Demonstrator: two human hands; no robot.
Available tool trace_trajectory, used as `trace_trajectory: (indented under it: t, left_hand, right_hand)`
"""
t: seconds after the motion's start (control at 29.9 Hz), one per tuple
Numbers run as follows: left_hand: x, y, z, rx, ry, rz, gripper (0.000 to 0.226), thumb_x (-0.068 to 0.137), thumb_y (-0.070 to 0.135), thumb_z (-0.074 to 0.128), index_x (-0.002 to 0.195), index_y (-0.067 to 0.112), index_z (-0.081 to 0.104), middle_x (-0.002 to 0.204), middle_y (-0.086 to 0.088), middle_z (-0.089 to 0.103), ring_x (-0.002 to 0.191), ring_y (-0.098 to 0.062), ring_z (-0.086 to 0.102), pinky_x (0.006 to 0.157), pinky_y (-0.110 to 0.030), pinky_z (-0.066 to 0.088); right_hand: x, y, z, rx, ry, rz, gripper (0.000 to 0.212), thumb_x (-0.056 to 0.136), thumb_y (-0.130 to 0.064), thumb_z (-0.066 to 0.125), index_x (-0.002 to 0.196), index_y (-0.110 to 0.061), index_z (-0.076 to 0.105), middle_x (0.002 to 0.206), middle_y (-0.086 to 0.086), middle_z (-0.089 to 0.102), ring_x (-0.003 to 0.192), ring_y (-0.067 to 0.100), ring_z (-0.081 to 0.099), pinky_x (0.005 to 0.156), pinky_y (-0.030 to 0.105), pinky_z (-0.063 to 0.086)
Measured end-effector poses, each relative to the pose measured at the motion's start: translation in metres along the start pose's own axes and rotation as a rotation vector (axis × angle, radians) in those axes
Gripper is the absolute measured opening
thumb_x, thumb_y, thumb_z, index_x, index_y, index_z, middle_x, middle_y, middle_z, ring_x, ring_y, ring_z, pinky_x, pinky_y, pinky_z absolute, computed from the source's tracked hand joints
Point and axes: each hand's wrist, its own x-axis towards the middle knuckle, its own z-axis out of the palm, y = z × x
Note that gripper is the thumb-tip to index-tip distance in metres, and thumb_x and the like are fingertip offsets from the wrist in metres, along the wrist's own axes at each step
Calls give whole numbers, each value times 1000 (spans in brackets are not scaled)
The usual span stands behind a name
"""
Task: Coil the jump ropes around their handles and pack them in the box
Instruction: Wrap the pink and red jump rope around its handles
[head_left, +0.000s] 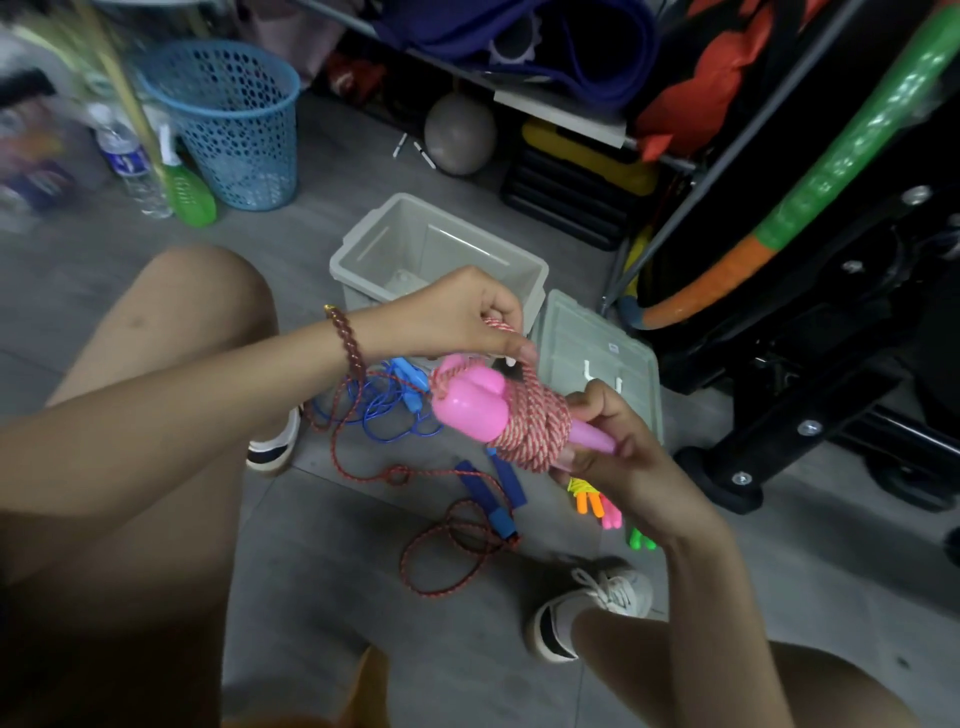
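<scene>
Above, left hand (467, 317) pinches the rope (530, 434); right hand (610, 449) curls fingers (592, 408) round handles (470, 408).

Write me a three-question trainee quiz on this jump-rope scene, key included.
1. True or false: the lid sits closed on the grey box.
2. The handles gripped by the right hand are: A blue, B pink, C green.
3. Fill in: the left hand pinches the red-and-white ____.
Key: 1 false; 2 B; 3 rope.
</scene>
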Motion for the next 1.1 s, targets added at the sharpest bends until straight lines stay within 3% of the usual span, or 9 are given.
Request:
trace_trajectory:
  t: [0.07,0.13,0.23,0.37,0.47,0.67,0.87,1.0,1.1]
  left_hand:
    - [2,-3,-3,-50,-7,22,14,78,19,73,70,11,65,62,6,64,58,-3,55,56,-16,43]
    - [6,-7,-7,25,13,74,25,80,27,64,73,4,65,65,4,61,62,-7,53,60,-23,45]
    - [6,-9,-9,93,82,29,22,87,33,48,74,22,63,53,16,50,53,-1,39,55,-23,35]
    - [2,-7,-2,340,124,-8,28,95,34,47,70,29,57,57,12,50,56,-2,46,61,-28,40]
    - [-4,2,10,609,104,-102,42,98,39,37,65,15,47,60,0,49,63,-19,49,60,-34,37]
    - [-9,13,35,696,200,-41,48,95,38,45,54,13,39,50,-1,37,56,-20,42,51,-33,21]
    - [-16,17,23,856,235,-4,48,94,32,43,53,15,28,50,1,33,58,-23,41,52,-31,21]
    - [-24,12,31,823,229,2,38,95,29,41,60,18,32,55,5,32,63,-23,41,56,-31,23]
    - [-25,10,33,866,265,-1,31,94,32,44,68,16,43,61,3,36,67,-20,38,57,-31,23]
  right_hand:
    - [1,0,4,188,-16,-46,24,72,-20,78,81,-26,57,84,-1,63,71,12,57,60,24,46]
    - [3,-2,6,355,47,-78,24,69,-16,78,81,-27,59,86,-3,64,76,10,59,64,23,48]
    - [7,-6,9,532,235,-127,27,63,-20,83,79,-23,62,87,0,65,77,14,63,63,23,51]
    - [14,-10,18,590,572,-109,13,85,-2,53,85,-14,48,88,7,62,69,15,66,57,21,51]
    - [20,-9,24,540,710,-87,21,93,6,42,86,-14,45,85,8,62,65,15,64,54,20,50]
    - [35,3,33,291,883,-63,19,91,6,50,87,-11,44,84,10,58,54,5,61,46,17,44]
    - [45,7,34,-104,892,-114,29,86,8,56,81,-17,43,75,-2,55,59,1,57,51,19,43]
    - [43,14,34,-291,912,-138,32,83,4,59,79,-22,42,78,-4,52,69,8,53,61,31,44]
    - [35,17,42,-468,895,-197,23,84,5,58,83,-13,44,76,-13,47,68,-5,49,58,13,37]
